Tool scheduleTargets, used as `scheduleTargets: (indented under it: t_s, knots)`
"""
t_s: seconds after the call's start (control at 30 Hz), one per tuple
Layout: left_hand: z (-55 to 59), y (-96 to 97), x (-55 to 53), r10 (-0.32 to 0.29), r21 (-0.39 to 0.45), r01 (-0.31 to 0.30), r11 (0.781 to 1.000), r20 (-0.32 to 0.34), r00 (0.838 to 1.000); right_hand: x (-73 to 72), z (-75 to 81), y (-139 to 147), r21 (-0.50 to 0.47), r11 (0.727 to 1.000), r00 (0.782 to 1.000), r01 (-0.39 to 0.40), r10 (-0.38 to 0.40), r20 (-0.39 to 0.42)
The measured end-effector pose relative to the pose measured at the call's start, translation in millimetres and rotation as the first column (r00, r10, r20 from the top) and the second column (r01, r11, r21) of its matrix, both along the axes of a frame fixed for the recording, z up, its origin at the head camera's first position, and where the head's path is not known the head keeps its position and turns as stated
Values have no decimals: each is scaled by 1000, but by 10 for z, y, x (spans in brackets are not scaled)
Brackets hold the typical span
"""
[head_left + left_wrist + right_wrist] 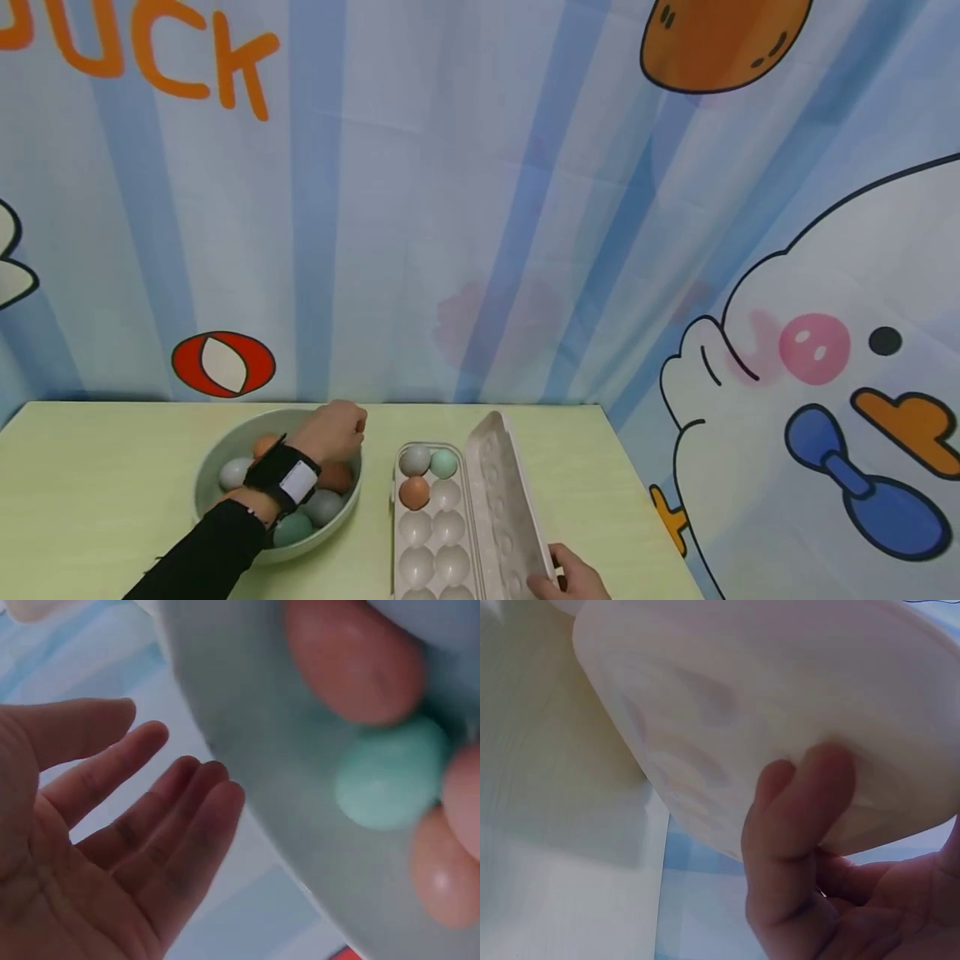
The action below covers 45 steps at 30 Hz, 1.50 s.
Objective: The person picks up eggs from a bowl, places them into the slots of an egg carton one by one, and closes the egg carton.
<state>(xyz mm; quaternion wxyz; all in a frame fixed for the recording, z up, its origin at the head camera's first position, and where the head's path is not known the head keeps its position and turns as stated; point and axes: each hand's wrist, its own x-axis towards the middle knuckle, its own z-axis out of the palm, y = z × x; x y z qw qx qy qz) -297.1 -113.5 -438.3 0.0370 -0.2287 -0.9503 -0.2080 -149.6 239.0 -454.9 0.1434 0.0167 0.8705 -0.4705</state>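
My left hand (330, 429) hovers at the far right rim of a pale green bowl (206, 487). Its fingers are loosely bent with nothing between them, as the left wrist view shows. Inside the bowl lie several eggs: brown, grey, and a green egg (391, 776) beside a brown egg (356, 660). To the right stands an egg carton (415, 527), its lid (512, 500) raised on the right side. A grey egg (415, 460), a light green egg (443, 464) and a brown egg (414, 493) sit in its far cups. My right hand (573, 577) grips the lid's edge between thumb and fingers.
Bowl and carton share a pale yellow table (97, 475). A blue-striped curtain (420, 208) with cartoon prints hangs behind the table and along its right side. The carton's near end runs past the bottom of the head view.
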Motion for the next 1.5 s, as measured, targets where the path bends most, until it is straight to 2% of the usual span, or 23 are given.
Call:
scheduleTargets:
  t_s: [0.2, 0.43, 0.57, 0.83, 0.9, 1.03, 1.2, 1.4, 1.5]
  knots:
    - [-44, -210, -61, 69, -38, -65, 997, 112, 991, -2, 16, 18, -11, 1000, 1000, -3, 4, 12]
    - [-100, -312, -115, 132, -104, -110, 988, 237, 962, -4, 35, 13, -15, 1000, 1000, -12, 13, 9]
    - [-142, -309, -125, 156, -122, -129, 984, 246, 956, -7, 35, 10, -16, 1000, 1000, -3, 4, 18]
    - [-284, -351, -172, 174, -137, -146, 980, 225, 959, -9, -18, 32, -62, 998, 1000, -5, 5, 9]
    - [-305, -352, -188, 177, -139, -147, 979, 237, 955, -7, -26, 38, -69, 998, 1000, -4, 4, 6]
    - [-289, -336, -169, 174, -140, -142, 980, 246, 954, -8, -32, 44, -85, 996, 1000, 0, 1, 11]
    - [-246, -320, -91, 174, -141, -141, 980, 256, 951, -11, -44, 44, -78, 997, 1000, -2, 3, 13]
    - [-242, -306, -29, 170, -177, -114, 978, 347, 922, -12, -78, 58, -79, 997, 1000, 7, -5, 19]
    - [-244, -312, -15, 153, -187, -89, 978, 363, 919, -14, -79, 60, -92, 996, 1000, 8, -6, 21]
